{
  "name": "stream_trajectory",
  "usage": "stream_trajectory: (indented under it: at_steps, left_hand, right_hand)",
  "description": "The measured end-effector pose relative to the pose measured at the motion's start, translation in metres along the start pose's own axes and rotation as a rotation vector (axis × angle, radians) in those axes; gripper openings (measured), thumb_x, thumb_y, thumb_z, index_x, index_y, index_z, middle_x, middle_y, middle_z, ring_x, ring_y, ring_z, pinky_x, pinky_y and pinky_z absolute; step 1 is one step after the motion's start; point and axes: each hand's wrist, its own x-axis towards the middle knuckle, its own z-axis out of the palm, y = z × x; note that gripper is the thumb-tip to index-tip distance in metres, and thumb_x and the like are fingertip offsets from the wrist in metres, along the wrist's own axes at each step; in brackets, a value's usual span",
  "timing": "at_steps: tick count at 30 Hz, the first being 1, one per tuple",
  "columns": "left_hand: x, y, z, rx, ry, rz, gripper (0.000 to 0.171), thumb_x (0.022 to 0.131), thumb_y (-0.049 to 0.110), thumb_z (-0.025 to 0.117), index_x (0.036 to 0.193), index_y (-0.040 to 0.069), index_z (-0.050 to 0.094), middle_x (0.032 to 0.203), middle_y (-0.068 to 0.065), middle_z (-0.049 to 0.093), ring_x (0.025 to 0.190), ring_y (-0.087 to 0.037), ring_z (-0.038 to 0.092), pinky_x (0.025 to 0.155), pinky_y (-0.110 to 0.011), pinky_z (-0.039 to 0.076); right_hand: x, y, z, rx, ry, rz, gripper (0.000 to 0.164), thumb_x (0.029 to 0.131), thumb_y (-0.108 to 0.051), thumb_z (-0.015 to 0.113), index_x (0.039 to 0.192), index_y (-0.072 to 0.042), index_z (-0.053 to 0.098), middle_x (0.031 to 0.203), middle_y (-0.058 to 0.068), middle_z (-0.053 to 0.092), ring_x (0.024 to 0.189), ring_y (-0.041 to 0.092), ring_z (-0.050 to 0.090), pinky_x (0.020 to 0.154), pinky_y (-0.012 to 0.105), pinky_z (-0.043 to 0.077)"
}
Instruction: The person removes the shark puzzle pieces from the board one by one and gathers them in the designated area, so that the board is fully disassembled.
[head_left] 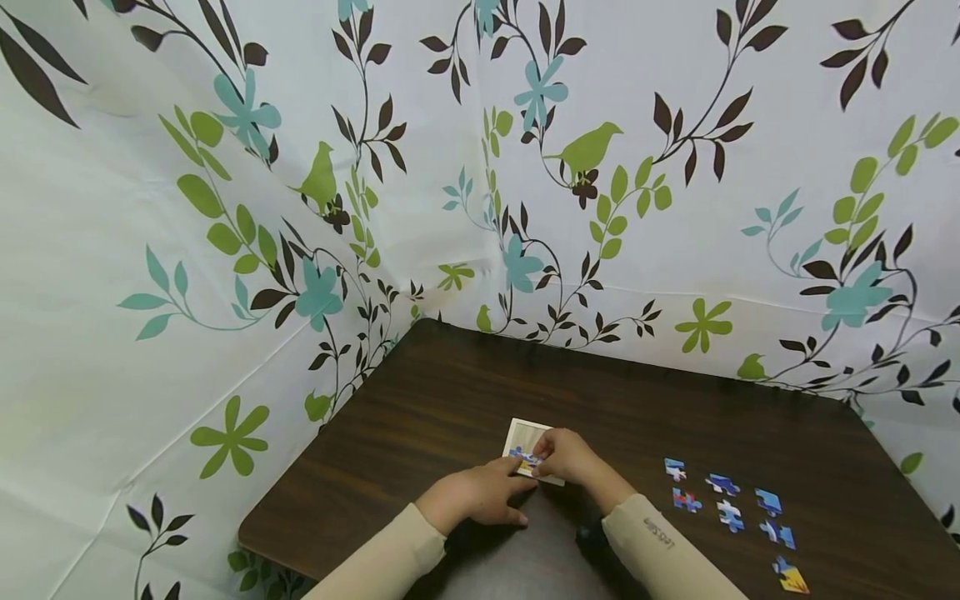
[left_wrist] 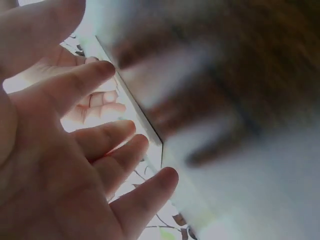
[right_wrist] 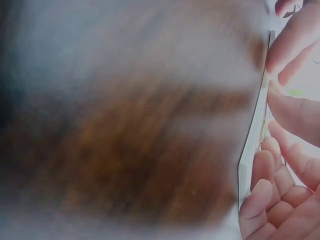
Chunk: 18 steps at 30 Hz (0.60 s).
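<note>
A small light wooden puzzle tray (head_left: 527, 435) lies on the dark table, with a few joined blue and yellow jigsaw pieces (head_left: 517, 452) along its near side. My left hand (head_left: 480, 493) rests at the tray's near left edge, its fingers extended and a fingertip on the pieces. Over the tray's right part, my right hand (head_left: 572, 457) has thumb and fingers brought together on a puzzle piece, which they mostly hide. The left wrist view shows the left fingers (left_wrist: 145, 200) spread beside the tray's rim. In the right wrist view, the right fingers (right_wrist: 262, 200) are curled beside the rim.
Several loose jigsaw pieces (head_left: 729, 515) lie spread to the right of the tray, with a yellow and blue one (head_left: 791, 575) nearest the front. The brown table (head_left: 375, 450) meets a white curtain (head_left: 435, 208) printed with leaves and birds along its back and left.
</note>
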Motion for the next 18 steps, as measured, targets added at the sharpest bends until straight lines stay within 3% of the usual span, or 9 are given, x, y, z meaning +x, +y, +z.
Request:
stream_trajectory:
  at_steps: [6, 18]
  left_hand:
    - [-0.0039, -0.0023, -0.0015, 0.007, 0.003, -0.046, 0.066, 0.09, 0.056, 0.064, 0.149, 0.038, 0.043, 0.162, -0.011, 0.031, 0.148, -0.028, 0.033, 0.114, -0.045, 0.04]
    - [-0.0066, -0.0011, -0.0033, 0.05, -0.014, -0.045, 0.065, 0.092, 0.054, 0.063, 0.151, 0.038, 0.041, 0.163, -0.009, 0.03, 0.149, -0.026, 0.032, 0.114, -0.043, 0.04]
  right_hand:
    - [0.0033, 0.0008, 0.002, -0.01, 0.007, 0.038, 0.028, 0.064, -0.002, 0.089, 0.082, -0.007, 0.068, 0.078, 0.0, 0.065, 0.073, 0.013, 0.058, 0.065, 0.028, 0.048]
    - [0.0034, 0.0005, 0.0015, -0.015, 0.007, 0.038, 0.026, 0.064, -0.005, 0.09, 0.08, -0.008, 0.071, 0.075, -0.002, 0.065, 0.071, 0.012, 0.056, 0.064, 0.026, 0.046]
